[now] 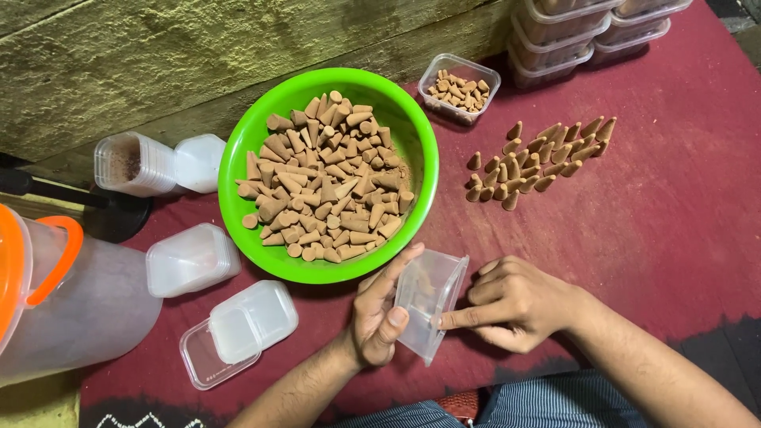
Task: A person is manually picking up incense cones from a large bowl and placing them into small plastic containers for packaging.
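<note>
Small clear plastic box [426, 297], empty as far as can be seen, tilted on its side with the open mouth facing up and away, just below the rim of the green bowl. It sits above the dark red cloth [674, 206], between the two hands.

Left hand [379, 309]: clamped on the box; thumb on the lower near wall, fingers stretched along the upper left edge. Index fingertip reaches the bowl's rim or just short of it; cannot tell which.

Right hand [511, 301]: fingers loosely curled together, index finger extended and touching the box's right wall near the bottom corner. Nothing visibly gripped in it.

Green bowl [238, 150]: round, filled with brown cone-shaped pieces [325, 178], heaped in no order.

Loose cones [539, 162]: a group lying on the cloth to the right of the bowl, well apart from the hands.

Small clear tub [458, 89] behind the bowl, partly filled with cones. Stacked lidded tubs [555, 36] at the top edge.

Left of the bowl: a stack of empty boxes on its side [135, 164], a closed empty box [190, 259], and lids [238, 333] lying nested together near the left forearm.

Far left: large translucent jug with orange handle [55, 261].
</note>
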